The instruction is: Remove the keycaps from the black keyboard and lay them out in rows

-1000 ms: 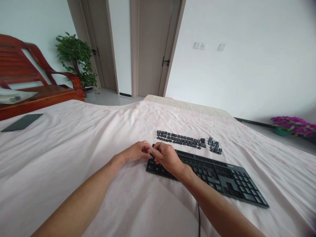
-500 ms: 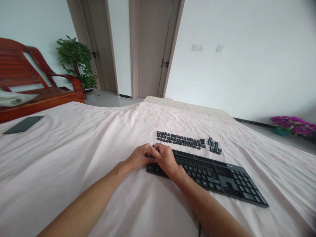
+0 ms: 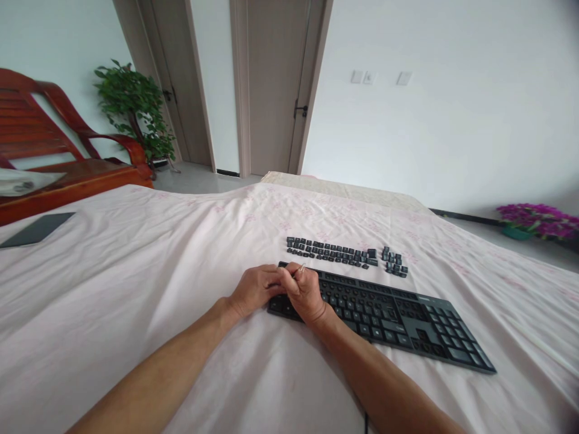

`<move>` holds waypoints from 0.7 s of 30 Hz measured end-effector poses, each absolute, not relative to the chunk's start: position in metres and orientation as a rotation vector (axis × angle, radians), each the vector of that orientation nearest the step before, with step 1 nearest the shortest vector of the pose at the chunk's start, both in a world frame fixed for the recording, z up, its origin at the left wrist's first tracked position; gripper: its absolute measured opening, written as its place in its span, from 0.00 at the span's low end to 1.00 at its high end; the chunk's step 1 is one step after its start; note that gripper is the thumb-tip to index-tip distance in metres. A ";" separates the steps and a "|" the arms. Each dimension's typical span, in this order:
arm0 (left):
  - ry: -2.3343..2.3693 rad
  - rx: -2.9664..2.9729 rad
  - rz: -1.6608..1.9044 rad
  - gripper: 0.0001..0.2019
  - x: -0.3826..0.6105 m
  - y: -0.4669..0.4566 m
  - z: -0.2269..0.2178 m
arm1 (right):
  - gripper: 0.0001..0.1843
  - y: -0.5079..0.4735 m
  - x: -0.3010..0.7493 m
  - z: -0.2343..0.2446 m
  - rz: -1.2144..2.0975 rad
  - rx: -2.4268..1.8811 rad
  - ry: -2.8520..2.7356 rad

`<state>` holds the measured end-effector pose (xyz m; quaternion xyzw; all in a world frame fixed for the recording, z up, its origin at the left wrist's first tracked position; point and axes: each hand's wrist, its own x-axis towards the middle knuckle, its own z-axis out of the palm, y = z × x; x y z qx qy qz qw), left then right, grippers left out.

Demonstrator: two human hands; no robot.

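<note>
A black keyboard [image 3: 398, 316] lies on a pale pink bedsheet [image 3: 136, 289], with its cable running off toward me. Both hands meet over its left end. My left hand [image 3: 253, 289] rests curled on the keyboard's left corner, its fingers closed against the keys. Beside it, my right hand [image 3: 305, 292] pinches a thin metal tool whose tip pokes up between the fingers. Two neat groups of loose black keycaps [image 3: 332, 252] lie in rows just beyond the keyboard, and some key places on the keyboard are bare.
A dark flat tablet-like slab [image 3: 36, 229] lies on the sheet at far left. Behind it stands a red wooden bench [image 3: 67, 163] and a green potted plant [image 3: 133, 108]. Doors fill the back wall; purple flowers [image 3: 538, 220] sit on the floor at right.
The hands have stayed together on the keyboard's left end, shifting only slightly. The camera tilted a little, so the whole scene sits marginally lower and to the left.
</note>
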<state>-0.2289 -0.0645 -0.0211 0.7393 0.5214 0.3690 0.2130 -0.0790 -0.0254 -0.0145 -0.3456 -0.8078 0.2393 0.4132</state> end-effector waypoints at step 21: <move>1.169 1.405 1.189 0.13 -0.239 -0.048 -0.028 | 0.20 -0.033 -0.075 -0.007 0.435 -0.867 -1.925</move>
